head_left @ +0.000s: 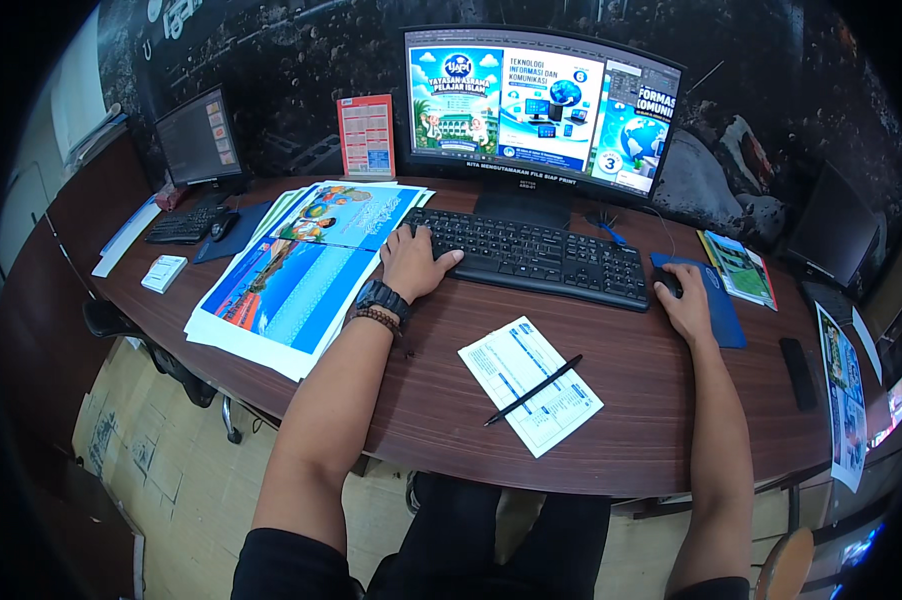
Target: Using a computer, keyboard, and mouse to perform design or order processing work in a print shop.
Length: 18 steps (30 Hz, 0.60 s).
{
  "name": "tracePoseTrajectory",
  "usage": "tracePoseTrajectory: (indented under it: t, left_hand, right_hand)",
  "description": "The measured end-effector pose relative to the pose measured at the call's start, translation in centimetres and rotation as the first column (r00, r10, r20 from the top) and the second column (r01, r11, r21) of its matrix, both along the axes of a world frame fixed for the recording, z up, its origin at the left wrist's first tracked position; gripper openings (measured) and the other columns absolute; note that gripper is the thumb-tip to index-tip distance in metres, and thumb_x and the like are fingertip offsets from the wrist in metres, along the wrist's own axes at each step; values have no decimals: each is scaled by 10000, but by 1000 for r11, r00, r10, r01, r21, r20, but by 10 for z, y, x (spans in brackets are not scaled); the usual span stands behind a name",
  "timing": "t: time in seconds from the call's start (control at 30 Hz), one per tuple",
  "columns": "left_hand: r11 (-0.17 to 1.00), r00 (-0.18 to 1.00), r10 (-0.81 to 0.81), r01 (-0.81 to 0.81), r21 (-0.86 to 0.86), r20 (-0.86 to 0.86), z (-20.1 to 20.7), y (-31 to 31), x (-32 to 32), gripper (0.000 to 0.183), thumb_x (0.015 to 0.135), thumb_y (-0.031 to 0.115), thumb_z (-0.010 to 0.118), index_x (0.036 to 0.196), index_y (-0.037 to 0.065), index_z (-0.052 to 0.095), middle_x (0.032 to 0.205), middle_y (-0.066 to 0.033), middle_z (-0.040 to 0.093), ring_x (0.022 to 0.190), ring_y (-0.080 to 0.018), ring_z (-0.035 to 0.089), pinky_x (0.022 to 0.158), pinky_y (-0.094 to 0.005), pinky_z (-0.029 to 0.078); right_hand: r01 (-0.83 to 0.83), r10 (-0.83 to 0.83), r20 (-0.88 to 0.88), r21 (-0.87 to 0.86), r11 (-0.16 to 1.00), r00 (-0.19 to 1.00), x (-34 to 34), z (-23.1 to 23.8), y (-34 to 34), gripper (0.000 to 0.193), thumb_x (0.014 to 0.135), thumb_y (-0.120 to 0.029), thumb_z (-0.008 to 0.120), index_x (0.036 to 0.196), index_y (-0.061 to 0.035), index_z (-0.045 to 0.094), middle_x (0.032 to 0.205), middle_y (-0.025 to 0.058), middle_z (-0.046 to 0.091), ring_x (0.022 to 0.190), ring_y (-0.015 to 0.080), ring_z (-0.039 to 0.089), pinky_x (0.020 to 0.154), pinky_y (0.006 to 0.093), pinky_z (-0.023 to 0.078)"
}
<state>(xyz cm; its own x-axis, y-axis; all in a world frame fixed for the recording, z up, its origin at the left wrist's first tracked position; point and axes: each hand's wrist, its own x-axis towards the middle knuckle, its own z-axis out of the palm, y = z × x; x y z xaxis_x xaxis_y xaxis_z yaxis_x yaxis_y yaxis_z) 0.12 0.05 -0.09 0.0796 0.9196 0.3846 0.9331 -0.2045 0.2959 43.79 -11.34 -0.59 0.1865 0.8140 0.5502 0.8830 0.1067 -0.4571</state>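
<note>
So, nearest us in the lower centre, a white printed paper form [503, 362] lies askew with a slim black pen [534, 390] across it. Just beyond, at mid-frame, the left hand [411, 270] rests on the left end of a long black plastic keyboard [556, 265], its grip loosely spread, nothing pinched. Right of centre, the right hand [688, 308] has its grip curled over a small black mouse [670, 284], at the left edge of a blue mouse pad [727, 318]. Light, stiff and smooth, that mouse, I'd judge; the sides are the place to hold it. The keyboard looks rigid and fairly light, best lifted by both ends. Underneath runs a dark brown wood-grain desk [631, 420], curving across the frame. Glossy blue prints [321, 295], likely floppy and slippery, lie left of centre. Farther back, a wide black monitor [551, 100] glows at upper centre, a red-framed calendar [367, 135] to its left, all before a dark mural wall [301, 50].
</note>
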Motion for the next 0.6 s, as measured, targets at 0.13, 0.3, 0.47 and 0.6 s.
tracePoseTrajectory:
  t: [0.13, 0.3, 0.47, 0.6]
  left_hand:
    - [996, 997, -48, 52, -77, 54, 0, 3, -4, 773, 856, 580, 674, 1329, -18, 548, 1357, -250, 467, 1330, -419, 369, 1108, -550, 273]
    - [996, 998, -53, 56, -72, 41, -1, 3, -3, 766, 861, 583, 666, 1329, -12, 549, 1356, -250, 469, 1326, -418, 376, 1110, -546, 270]
    - [996, 998, -44, 47, -75, 41, 0, 3, -4, 743, 864, 592, 657, 1311, 7, 561, 1343, -245, 479, 1315, -413, 391, 1107, -542, 273]
    - [996, 998, -54, 58, -74, 44, 0, 3, -4, 736, 863, 591, 659, 1307, 12, 565, 1337, -244, 485, 1313, -413, 393, 1106, -542, 274]
  right_hand:
    - [-1, 1, -10, 1, 1000, 1000, -1, -1, 1, 366, 852, -219, 695, 1182, -67, 649, 1221, 160, 559, 1158, 360, 566, 993, 419, 454]
    - [-2, 2, -10, 3, 1000, 1000, -1, -1, 0, 368, 852, -220, 691, 1184, -68, 649, 1226, 162, 557, 1161, 360, 563, 996, 417, 453]
    - [52, -52, -2, -13, 999, 999, -5, 0, 0, 377, 845, -226, 678, 1187, -70, 647, 1230, 157, 554, 1166, 359, 562, 1000, 416, 451]
    - [150, -151, -14, -26, 988, 988, -2, -1, 0, 378, 837, -230, 677, 1180, -75, 647, 1230, 147, 552, 1169, 352, 561, 1002, 418, 449]
